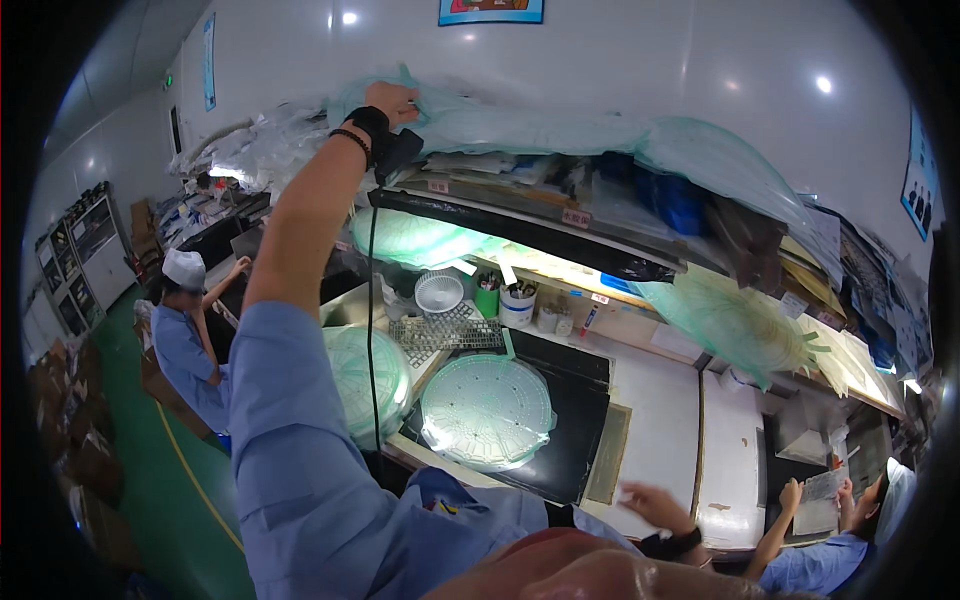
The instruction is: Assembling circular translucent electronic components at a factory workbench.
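My left arm reaches up to the shelf above the bench. My left hand (393,100) is closed on the edge of a thin, pale green plastic sheet (540,130) that drapes along the shelf top. My right hand (655,507) hangs low over the bench's near edge, slightly blurred, its fingers apart with nothing in them. Left of it, a round, pale translucent disc with small holes and a greenish rim (487,412) lies on a black mat (575,440). Beside that, farther left, sits a second round, green-wrapped piece (365,385), partly behind a hanging black cable.
The shelf (500,205) holds papers and bags. Beneath it, a white basket (438,292), a green cup (487,300) and a white tub (517,308) stand near a metal grid (445,335). Green-wrapped bundles (730,320) hang under the shelf. Co-workers sit left (185,330) and right (825,565).
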Demonstrator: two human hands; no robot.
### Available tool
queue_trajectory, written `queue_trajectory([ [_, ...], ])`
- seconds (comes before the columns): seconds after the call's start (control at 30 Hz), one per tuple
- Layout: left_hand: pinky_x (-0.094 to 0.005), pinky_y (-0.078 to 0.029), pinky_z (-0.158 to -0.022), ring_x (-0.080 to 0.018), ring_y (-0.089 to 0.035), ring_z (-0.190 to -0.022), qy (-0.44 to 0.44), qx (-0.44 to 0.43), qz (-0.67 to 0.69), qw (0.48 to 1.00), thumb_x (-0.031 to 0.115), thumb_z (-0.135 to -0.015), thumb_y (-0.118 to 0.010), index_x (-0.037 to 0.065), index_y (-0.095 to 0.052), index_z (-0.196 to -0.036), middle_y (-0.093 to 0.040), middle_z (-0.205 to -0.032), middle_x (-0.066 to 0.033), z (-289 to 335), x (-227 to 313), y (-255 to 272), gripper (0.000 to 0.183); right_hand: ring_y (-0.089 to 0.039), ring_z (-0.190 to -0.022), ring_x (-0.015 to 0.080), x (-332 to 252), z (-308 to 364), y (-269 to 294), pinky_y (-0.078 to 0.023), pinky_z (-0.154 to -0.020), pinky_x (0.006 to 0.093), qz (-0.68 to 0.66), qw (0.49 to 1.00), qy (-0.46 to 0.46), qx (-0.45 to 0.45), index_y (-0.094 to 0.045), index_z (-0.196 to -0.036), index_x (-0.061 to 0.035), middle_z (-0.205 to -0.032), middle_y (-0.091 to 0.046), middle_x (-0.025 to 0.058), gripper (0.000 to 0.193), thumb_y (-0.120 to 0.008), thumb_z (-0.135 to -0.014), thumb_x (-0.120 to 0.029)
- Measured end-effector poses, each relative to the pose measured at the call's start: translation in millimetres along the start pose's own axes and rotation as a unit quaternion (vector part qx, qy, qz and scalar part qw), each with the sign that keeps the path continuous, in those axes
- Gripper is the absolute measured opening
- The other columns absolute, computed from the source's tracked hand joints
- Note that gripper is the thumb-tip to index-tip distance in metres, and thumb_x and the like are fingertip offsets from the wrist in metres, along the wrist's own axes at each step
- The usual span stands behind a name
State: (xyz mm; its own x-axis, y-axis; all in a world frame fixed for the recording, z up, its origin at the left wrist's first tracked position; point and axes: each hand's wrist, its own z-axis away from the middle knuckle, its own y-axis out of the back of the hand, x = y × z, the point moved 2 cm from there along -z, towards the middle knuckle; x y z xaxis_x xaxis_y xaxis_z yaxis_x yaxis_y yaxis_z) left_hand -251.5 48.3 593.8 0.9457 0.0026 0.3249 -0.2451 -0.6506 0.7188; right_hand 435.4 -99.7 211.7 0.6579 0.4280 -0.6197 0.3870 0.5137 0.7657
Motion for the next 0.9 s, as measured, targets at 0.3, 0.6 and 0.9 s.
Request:
queue_trajectory([
  [0.3, -0.0268, -0.051, -0.07, -0.0151, -0.056, -0.071, 0.081, 0.09, 0.589, 0.799, 0.014, -0.08, -0.068, 0.001, -0.059, -0.084, -0.056, -0.078, -0.0028, 71, 119, 8, 0.016, -0.057, -0.094, 0.0319, -275, -55, 183, -0.046, -0.082, 0.0378, 0.276, 0.797, 0.431, 0.322, -0.06, -0.106, -0.0065, -0.103, -0.061, 0.0131, 0.031, -0.065, -0.076, -0.011],
  [0.6, -0.0257, -0.054, -0.07, -0.0145, -0.058, -0.068, 0.023, 0.132, 0.618, 0.774, 0.014, -0.077, -0.072, 0.0, -0.056, -0.079, -0.057, -0.08, -0.0065, 117, 166, 15, 0.022, -0.059, -0.089, 0.0309, -435, -236, 219, -0.048, -0.077, 0.0386, 0.188, 0.704, 0.498, 0.47, -0.06, -0.1, -0.006, -0.09, -0.062, 0.0127, 0.029, -0.063, -0.078, -0.025],
  [0.9, -0.0289, -0.056, -0.074, -0.0169, -0.06, -0.076, -0.067, 0.087, 0.681, 0.724, 0.017, -0.087, -0.06, -0.009, -0.058, -0.096, -0.059, -0.087, -0.0119, 126, 140, 17, 0.028, -0.06, -0.085, 0.0367, -454, -274, 256, -0.048, -0.076, 0.0419, 0.18, 0.737, 0.439, 0.482, -0.067, -0.088, -0.003, -0.092, -0.063, 0.0205, 0.02, -0.059, -0.079, -0.018],
])
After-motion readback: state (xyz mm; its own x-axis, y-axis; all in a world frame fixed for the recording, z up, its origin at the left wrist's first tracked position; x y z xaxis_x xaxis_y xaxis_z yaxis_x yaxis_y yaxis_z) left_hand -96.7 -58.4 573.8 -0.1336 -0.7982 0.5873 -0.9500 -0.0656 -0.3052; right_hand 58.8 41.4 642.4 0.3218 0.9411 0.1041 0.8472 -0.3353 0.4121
